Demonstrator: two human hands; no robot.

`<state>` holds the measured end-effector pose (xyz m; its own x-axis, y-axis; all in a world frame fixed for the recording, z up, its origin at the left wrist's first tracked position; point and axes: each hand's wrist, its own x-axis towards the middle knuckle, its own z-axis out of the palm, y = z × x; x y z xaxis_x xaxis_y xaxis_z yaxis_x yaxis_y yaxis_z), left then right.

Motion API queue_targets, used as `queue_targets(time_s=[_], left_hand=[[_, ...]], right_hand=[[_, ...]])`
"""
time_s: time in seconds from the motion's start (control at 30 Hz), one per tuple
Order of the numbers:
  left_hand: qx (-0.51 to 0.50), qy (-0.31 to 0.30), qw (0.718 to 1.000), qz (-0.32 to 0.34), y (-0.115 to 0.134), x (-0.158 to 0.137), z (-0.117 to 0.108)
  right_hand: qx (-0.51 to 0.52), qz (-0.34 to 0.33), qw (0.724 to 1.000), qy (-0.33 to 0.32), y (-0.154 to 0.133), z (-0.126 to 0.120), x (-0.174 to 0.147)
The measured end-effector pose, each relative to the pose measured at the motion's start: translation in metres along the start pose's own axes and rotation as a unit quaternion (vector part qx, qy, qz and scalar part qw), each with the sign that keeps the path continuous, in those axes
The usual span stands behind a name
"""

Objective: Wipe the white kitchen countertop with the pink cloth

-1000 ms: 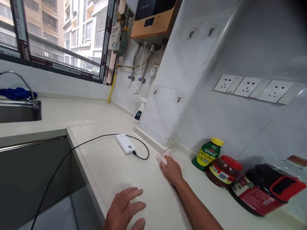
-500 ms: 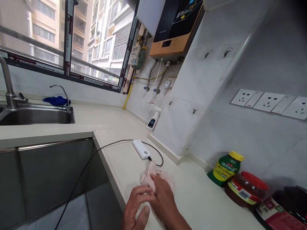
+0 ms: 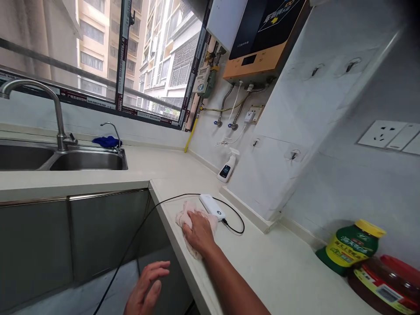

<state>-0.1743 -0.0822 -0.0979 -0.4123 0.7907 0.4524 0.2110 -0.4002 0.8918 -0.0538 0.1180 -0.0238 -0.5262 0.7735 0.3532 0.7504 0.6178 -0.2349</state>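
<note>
My right hand (image 3: 198,232) presses a pale pink cloth (image 3: 183,215) flat on the white countertop (image 3: 262,262), near its front edge. The cloth lies just left of a white power bank (image 3: 211,206), whose black cable (image 3: 138,232) runs across the counter and hangs down over the edge. My left hand (image 3: 146,291) hovers below the counter edge in front of the cabinets, fingers spread, holding nothing.
A steel sink (image 3: 82,160) with a tall tap (image 3: 55,109) and a blue cloth (image 3: 105,141) lies at the left. A spray bottle (image 3: 227,165) stands by the wall. A green jar (image 3: 351,247) and a red-lidded jar (image 3: 383,284) stand at the right.
My right hand slid the cloth leftward along the counter, from the wall corner to beside the power bank. My left hand came off the counter and dropped below its edge. The view turned left.
</note>
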Motion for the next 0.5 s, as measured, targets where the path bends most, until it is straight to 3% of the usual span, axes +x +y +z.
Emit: queue_targets(time_s=[0.1, 0.2, 0.37, 0.5], left_hand=[[0.014, 0.010, 1.000, -0.020, 0.004, 0.005, -0.013], [0.014, 0.028, 0.999, -0.007, 0.010, 0.015, -0.020], [0.017, 0.019, 1.000, 0.011, 0.017, 0.026, -0.018], [0.006, -0.010, 1.000, 0.028, 0.023, 0.023, -0.008]], right_hand=[[0.019, -0.028, 0.999, -0.030, -0.021, 0.005, 0.014], [0.036, -0.064, 0.996, -0.048, -0.031, 0.001, 0.009], [0.043, -0.095, 0.994, -0.043, -0.037, -0.012, -0.030], [0.037, -0.088, 0.995, -0.024, -0.045, -0.026, -0.079]])
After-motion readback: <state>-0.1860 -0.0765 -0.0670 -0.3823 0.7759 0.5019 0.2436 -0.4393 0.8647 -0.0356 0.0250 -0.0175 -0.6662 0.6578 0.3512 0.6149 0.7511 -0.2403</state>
